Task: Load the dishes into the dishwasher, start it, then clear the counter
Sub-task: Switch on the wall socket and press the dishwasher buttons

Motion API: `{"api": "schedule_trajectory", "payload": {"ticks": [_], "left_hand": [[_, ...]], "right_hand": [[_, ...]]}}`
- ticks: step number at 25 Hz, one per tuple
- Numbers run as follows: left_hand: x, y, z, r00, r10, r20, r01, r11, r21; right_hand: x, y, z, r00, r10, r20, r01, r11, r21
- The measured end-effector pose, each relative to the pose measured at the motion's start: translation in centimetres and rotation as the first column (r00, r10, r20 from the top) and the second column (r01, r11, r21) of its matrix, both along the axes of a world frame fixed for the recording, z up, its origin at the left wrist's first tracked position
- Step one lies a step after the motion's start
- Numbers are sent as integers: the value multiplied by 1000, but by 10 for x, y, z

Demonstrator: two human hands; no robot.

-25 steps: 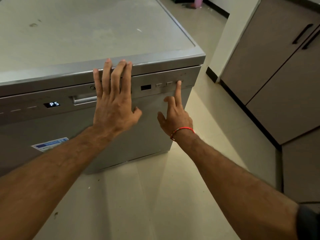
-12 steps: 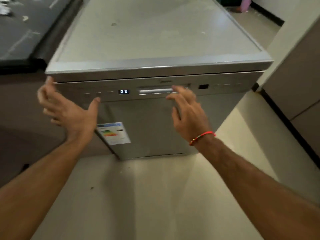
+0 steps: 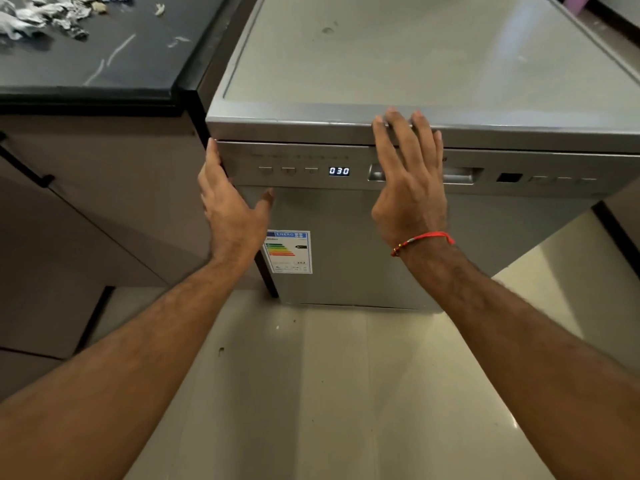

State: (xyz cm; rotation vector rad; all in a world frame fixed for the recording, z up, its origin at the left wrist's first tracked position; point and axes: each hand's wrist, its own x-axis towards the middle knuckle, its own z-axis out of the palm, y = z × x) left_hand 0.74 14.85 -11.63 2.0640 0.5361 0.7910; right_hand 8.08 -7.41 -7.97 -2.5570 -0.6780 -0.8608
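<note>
Dishwasher (image 3: 363, 237) stands shut beside dark counter (image 3: 104, 64), door closed flush under its top. Display (image 3: 339, 171) reads 030, so a programme looks set and probably running; loading and starting judged done or all but done. Left hand (image 3: 232, 216) lies flat against the door's left edge, fingers straight, thumb spread onto the front. Right hand (image 3: 408, 181) rests flat over the handle recess (image 3: 460, 175), fingertips reaching the top lip, holding nothing. Hands are apart, both pressing the door.

Left to do: clearing the counter. Crumpled foil or paper scraps (image 3: 38, 12) lie at its far left corner, with smears across the surface.

Hidden: inside of the machine, so dishes cannot be checked. Most of the counter is cut off. Button markings are too faint to read. Whether the door is latched, cannot tell.
</note>
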Motion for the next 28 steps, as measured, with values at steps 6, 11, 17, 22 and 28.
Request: {"api": "schedule_trajectory", "payload": {"ticks": [6, 11, 17, 22, 28], "left_hand": [[-2, -3, -1, 999, 29, -35, -28, 999, 35], [-10, -6, 27, 996, 56, -74, -49, 994, 101], [-19, 9, 72, 923, 62, -379, 53, 957, 286], [-26, 13, 105, 853, -50, -520, 125, 986, 112], [-28, 41, 147, 602, -249, -759, 350, 936, -30]], "right_hand": [[-2, 10, 0, 1000, -13, 6, 12, 992, 126], [-3, 12, 7, 997, -70, 17, 66, 986, 155], [-1, 7, 29, 994, -112, -4, 112, 992, 52], [-2, 8, 59, 975, -118, -188, 103, 991, -89], [-9, 28, 118, 799, -269, -538, 97, 940, -327]]}}
